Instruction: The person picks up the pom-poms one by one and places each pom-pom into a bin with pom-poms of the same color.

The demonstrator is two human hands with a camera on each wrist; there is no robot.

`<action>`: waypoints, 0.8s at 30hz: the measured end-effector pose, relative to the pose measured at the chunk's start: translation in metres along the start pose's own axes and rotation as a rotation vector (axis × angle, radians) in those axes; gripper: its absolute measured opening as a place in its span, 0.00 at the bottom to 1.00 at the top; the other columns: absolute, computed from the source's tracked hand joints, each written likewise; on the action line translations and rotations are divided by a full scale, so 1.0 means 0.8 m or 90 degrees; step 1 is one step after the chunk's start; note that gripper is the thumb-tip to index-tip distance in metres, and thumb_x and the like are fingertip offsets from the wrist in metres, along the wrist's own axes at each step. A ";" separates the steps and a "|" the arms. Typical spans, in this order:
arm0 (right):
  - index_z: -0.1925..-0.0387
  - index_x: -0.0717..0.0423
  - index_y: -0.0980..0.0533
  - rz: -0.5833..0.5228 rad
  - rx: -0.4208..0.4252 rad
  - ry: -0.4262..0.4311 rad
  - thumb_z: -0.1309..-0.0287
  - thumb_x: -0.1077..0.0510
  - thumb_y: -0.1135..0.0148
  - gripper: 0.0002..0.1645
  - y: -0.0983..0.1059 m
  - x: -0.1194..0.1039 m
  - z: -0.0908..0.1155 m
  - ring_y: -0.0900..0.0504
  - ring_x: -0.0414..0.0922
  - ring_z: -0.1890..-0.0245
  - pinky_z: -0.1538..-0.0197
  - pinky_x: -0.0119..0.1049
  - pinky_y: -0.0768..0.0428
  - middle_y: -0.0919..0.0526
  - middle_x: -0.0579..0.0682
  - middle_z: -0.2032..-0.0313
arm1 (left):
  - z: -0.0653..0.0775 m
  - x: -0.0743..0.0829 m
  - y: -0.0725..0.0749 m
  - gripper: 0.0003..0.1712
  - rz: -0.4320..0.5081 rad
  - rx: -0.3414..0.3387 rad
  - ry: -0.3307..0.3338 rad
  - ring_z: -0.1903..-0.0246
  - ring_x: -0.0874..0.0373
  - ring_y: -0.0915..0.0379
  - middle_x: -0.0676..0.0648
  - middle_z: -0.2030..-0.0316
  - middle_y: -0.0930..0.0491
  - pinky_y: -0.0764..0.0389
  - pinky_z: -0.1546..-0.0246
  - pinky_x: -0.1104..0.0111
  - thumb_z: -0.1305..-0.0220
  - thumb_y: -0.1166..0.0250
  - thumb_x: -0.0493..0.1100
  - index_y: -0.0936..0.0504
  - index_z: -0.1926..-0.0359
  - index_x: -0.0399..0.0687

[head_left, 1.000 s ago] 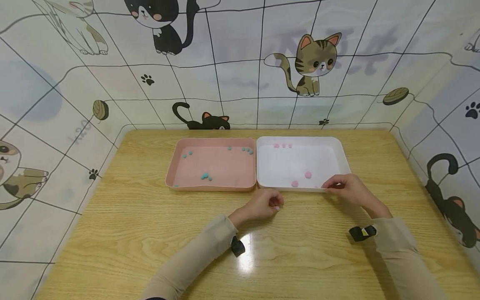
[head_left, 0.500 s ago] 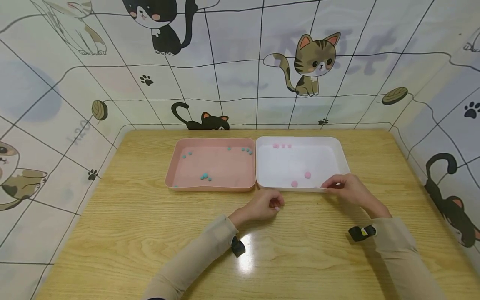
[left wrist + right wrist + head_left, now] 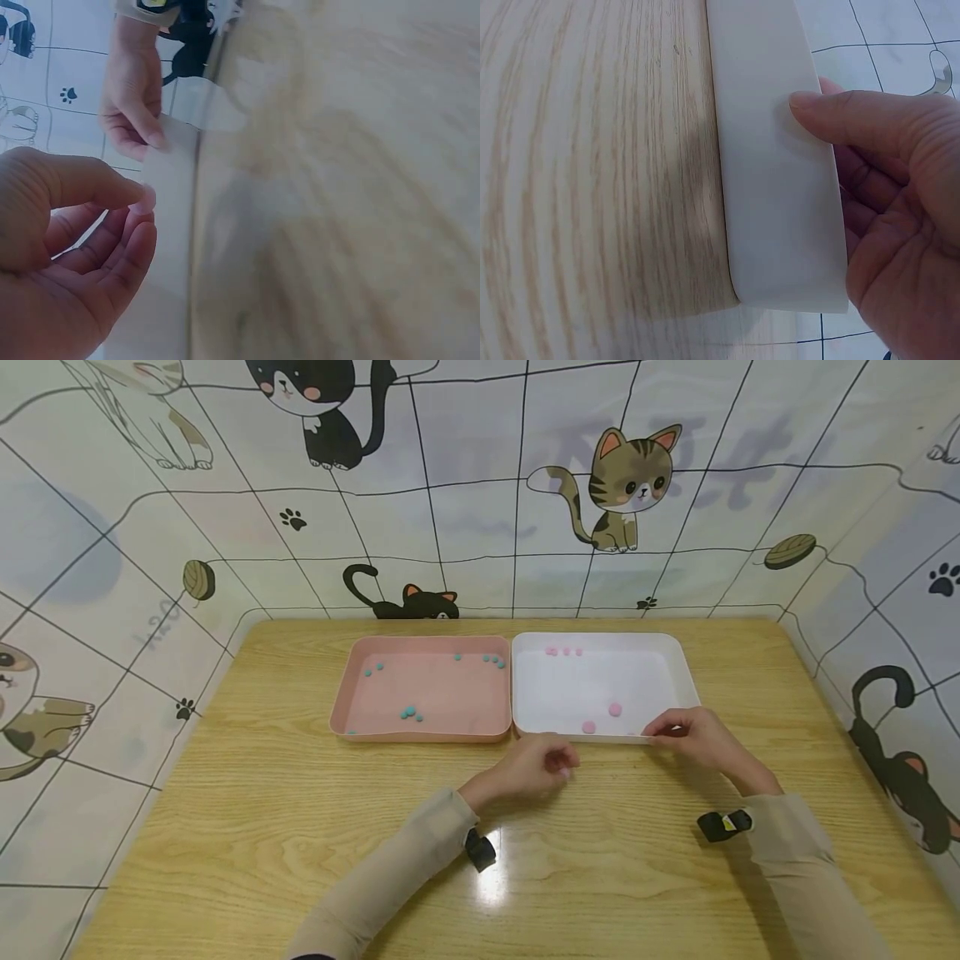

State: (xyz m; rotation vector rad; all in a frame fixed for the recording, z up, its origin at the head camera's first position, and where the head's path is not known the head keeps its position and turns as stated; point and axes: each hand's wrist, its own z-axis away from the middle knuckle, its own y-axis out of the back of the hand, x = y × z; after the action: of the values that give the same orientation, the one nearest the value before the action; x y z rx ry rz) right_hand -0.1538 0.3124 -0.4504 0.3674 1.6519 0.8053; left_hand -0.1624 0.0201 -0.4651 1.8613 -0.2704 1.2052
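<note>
My left hand (image 3: 531,768) is just in front of where the two trays meet, its thumb and fingertips pinching a small pale pink round piece (image 3: 148,201). With my right hand (image 3: 701,739) I hold the front wall of the white tray (image 3: 603,637) near its right corner, thumb outside and fingers inside. Lying in that tray are two larger pink round pieces, one (image 3: 615,710) a little behind the other (image 3: 588,727). Several smaller pink bits (image 3: 566,652) line its back edge. The right wrist view shows my thumb on the tray's outer wall.
A salmon-pink tray (image 3: 431,642) stands against the white one's left side, with several small teal balls (image 3: 410,712) scattered in it. Both trays sit on a wooden table (image 3: 285,810). Walls with printed cats (image 3: 633,485) rise behind and at both sides.
My left hand has shifted slightly to the right and turned, with its fingers loosened somewhat. The right hand and both trays have stayed in place.
</note>
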 end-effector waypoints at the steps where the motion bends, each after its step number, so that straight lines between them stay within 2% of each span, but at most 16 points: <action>1: 0.71 0.61 0.18 0.000 -0.001 0.000 0.52 0.71 0.33 0.05 0.000 0.000 0.000 0.25 0.31 0.72 0.69 0.25 0.23 0.17 0.50 0.72 | -0.002 0.003 0.001 0.07 0.006 0.000 -0.002 0.67 0.56 0.23 0.43 0.68 0.20 0.26 0.65 0.80 0.48 0.38 0.25 0.20 0.65 0.33; 4: 0.71 0.61 0.18 0.003 -0.001 0.000 0.52 0.71 0.33 0.05 0.000 0.002 0.000 0.25 0.30 0.72 0.69 0.25 0.24 0.17 0.49 0.72 | -0.010 0.010 0.006 0.07 0.033 0.010 -0.003 0.67 0.54 0.22 0.39 0.67 0.19 0.25 0.65 0.80 0.48 0.38 0.24 0.21 0.65 0.31; 11: 0.71 0.62 0.18 -0.001 -0.005 0.004 0.51 0.72 0.34 0.05 0.002 0.001 0.000 0.25 0.31 0.72 0.69 0.25 0.23 0.17 0.52 0.73 | -0.029 0.021 0.022 0.08 0.077 0.054 0.003 0.69 0.66 0.26 0.40 0.66 0.19 0.24 0.63 0.78 0.48 0.40 0.24 0.21 0.65 0.32; 18: 0.71 0.62 0.18 0.000 -0.008 0.009 0.51 0.71 0.34 0.05 0.001 0.002 -0.001 0.25 0.30 0.71 0.69 0.25 0.24 0.17 0.50 0.72 | -0.048 0.022 0.036 0.07 0.081 0.081 0.020 0.66 0.56 0.25 0.37 0.66 0.21 0.25 0.62 0.78 0.45 0.40 0.24 0.21 0.64 0.31; 24: 0.71 0.63 0.18 0.002 -0.001 0.010 0.52 0.73 0.34 0.06 0.001 0.006 -0.001 0.26 0.30 0.72 0.70 0.24 0.24 0.17 0.49 0.72 | -0.068 0.020 0.047 0.07 0.089 0.115 0.044 0.67 0.60 0.27 0.41 0.67 0.21 0.25 0.63 0.78 0.43 0.38 0.27 0.21 0.62 0.29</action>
State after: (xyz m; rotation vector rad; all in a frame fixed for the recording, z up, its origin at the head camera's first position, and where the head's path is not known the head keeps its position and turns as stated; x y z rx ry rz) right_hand -0.1562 0.3159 -0.4537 0.3633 1.6647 0.8136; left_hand -0.2107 0.0434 -0.4238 1.9772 -0.2638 1.4273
